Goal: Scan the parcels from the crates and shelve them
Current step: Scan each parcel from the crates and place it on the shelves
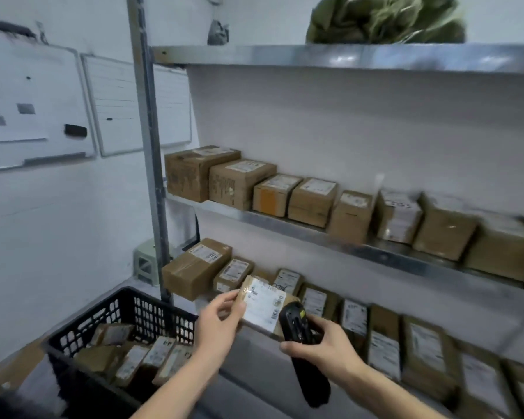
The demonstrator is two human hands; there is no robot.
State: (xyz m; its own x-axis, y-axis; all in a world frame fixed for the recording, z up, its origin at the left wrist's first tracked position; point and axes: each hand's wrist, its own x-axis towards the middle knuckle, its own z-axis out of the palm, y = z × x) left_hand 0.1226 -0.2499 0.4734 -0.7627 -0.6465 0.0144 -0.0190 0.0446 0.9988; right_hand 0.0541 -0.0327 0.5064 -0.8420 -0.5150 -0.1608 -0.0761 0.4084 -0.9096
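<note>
The left hand (220, 323) grips a brown parcel (262, 303), white label up, its print blurred, above the lower shelf (254, 352). The right hand (321, 347) grips a black scanner (303, 349) beside the label.

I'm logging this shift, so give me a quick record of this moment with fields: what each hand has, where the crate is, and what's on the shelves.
left hand: holds a labelled parcel, label facing up
right hand: grips a black scanner, its head by the parcel's label
crate: black, lower left, more parcels inside
middle shelf: row of cardboard boxes
lower shelf: labelled parcels lined up
top shelf: green bundle
</note>
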